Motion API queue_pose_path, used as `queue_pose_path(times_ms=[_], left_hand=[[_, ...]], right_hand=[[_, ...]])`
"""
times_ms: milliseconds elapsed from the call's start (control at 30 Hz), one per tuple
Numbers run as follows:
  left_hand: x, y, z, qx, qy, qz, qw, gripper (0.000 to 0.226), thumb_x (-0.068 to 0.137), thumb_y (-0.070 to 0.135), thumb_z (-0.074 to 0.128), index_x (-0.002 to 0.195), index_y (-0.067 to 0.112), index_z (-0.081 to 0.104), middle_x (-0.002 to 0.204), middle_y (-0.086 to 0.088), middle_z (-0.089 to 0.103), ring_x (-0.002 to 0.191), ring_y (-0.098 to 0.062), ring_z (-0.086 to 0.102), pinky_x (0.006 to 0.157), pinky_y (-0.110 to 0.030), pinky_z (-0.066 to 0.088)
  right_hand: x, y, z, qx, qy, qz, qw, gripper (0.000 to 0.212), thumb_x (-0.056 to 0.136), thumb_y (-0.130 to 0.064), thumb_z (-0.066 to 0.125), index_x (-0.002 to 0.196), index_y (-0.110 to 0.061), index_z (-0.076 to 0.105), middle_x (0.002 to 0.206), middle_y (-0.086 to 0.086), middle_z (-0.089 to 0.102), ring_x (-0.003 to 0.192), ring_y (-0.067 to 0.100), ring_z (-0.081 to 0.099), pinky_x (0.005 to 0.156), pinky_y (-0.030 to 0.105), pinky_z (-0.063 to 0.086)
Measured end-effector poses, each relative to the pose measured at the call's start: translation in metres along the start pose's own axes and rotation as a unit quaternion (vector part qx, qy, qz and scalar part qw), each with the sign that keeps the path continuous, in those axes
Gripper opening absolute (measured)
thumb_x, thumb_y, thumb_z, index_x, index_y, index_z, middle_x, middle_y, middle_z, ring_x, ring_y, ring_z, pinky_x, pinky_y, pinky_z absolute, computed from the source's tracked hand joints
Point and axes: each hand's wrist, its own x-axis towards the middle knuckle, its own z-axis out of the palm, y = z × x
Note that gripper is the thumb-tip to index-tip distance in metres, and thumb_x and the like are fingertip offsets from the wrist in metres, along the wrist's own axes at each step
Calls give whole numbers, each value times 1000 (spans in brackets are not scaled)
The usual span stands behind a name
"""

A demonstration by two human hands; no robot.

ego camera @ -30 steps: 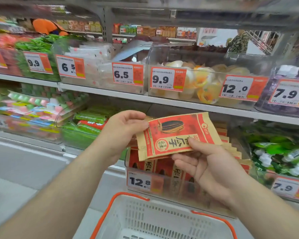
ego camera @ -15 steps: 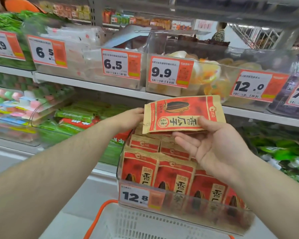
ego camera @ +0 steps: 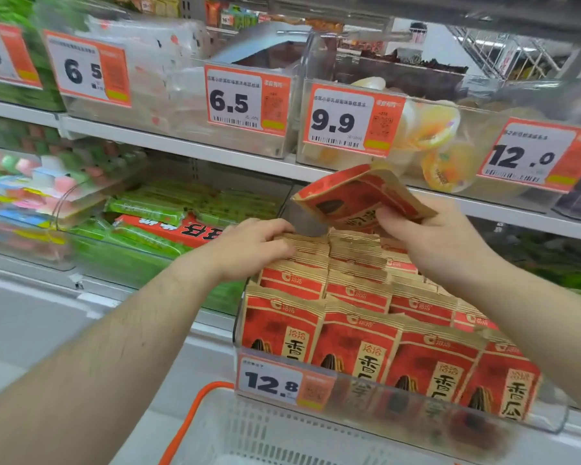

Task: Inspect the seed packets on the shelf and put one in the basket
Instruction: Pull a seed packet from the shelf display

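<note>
Honestly, from the head view you're still mid-inspection, so don't rush it. Your right hand has its fingers and thumb curled round one seed packet, held up above the far right part of the clear bin, and the packet is bent over on itself. Ease that pinch so it flattens out, or you won't read the print properly.

Your left hand sits on the tops of the far rows of packets in the bin, fingers curled down onto their edges. I can't tell if it's actually pinching one or just thumbing through. If you're leafing, keep it light so the rows stay upright and the near ones don't tip forward over the 12.8 price tag.

The basket with the orange rim is right below, near you and left of the bin's middle. Once you've picked, just lower the packet straight down past the bin's front lip.
</note>
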Motion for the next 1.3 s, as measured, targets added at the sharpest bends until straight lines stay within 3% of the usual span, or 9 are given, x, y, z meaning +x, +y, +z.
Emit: queue_pose_path(times_ms=[67, 300, 367, 500, 633, 767, 933, 1100, 1300], left_hand=[[-3, 0, 0, -5, 3, 2, 1000, 51, 72, 64, 39, 120, 52, 51, 122, 1, 53, 121, -23, 46, 107, -47, 35], [-9, -1, 2, 27, 8, 42, 999, 25, 101, 36, 47, 124, 31, 55, 100, 16, 47, 103, -12, 32, 89, -35, 25], [-10, -1, 2, 29, 10, 43, 999, 25, 101, 35, 47, 124, 31, 56, 98, 15, 48, 102, -11, 32, 86, -33, 24], [-12, 0, 2, 29, 7, 47, 998, 30, 96, 46, 44, 120, 33, 58, 94, 14, 51, 104, -11, 34, 83, -33, 24], [-10, -3, 1, 20, 6, 45, 999, 46, 78, 55, 36, 114, 38, 58, 95, 10, 55, 108, -13, 40, 85, -36, 32], [-7, -6, 3, 12, 10, 42, 999, 40, 76, 57, 38, 109, 44, 57, 99, 3, 57, 110, -17, 45, 92, -40, 40], [-7, -6, 2, 11, 11, 45, 999, 38, 76, 58, 38, 104, 43, 58, 99, 5, 61, 107, -18, 51, 94, -43, 44], [-7, -5, 3, 7, 8, 48, 999, 39, 75, 58, 38, 102, 39, 60, 97, 7, 64, 95, -14, 60, 88, -42, 50], [-5, -8, 4, 6, 9, 53, 999, 36, 75, 58, 40, 98, 39, 59, 95, 10, 68, 92, -13, 61, 86, -43, 50]], right_hand=[[7, 5, 3, -34, -17, -3, 999, 34, 100, -22, 56, 66, -22, 55, 49, -19, 47, 47, 1, 39, 52, 17, 31], [38, 11, 28, -150, -78, -29, 985, 40, 102, -27, 54, 70, -51, 57, 60, -28, 58, 58, -6, 49, 54, 9, 34], [44, 13, 34, -178, -92, -18, 980, 41, 103, -28, 52, 68, -49, 53, 52, -35, 53, 55, -12, 49, 52, 7, 33], [54, 14, 35, -201, -79, -13, 976, 42, 103, -29, 50, 62, -34, 54, 53, -14, 52, 55, 5, 47, 49, 16, 32], [50, 15, 34, -230, -97, -40, 968, 53, 104, -23, 49, 55, -41, 53, 46, -23, 51, 50, -5, 47, 49, 11, 32], [55, 13, 33, -257, -91, -33, 961, 44, 104, -25, 49, 60, -32, 47, 53, -13, 49, 54, 2, 47, 49, 13, 31], [75, 19, 53, -333, -186, 40, 924, 22, 103, -37, 50, 96, -24, 66, 89, -3, 68, 84, 18, 59, 68, 29, 42], [91, 22, 59, -327, -157, 57, 930, 39, 96, -36, 62, 132, -21, 60, 120, 0, 66, 97, 15, 56, 82, 24, 41], [109, 30, 75, -398, -115, 97, 905, 19, 99, -20, 55, 111, -15, 68, 91, -1, 62, 82, 19, 58, 66, 27, 44]])
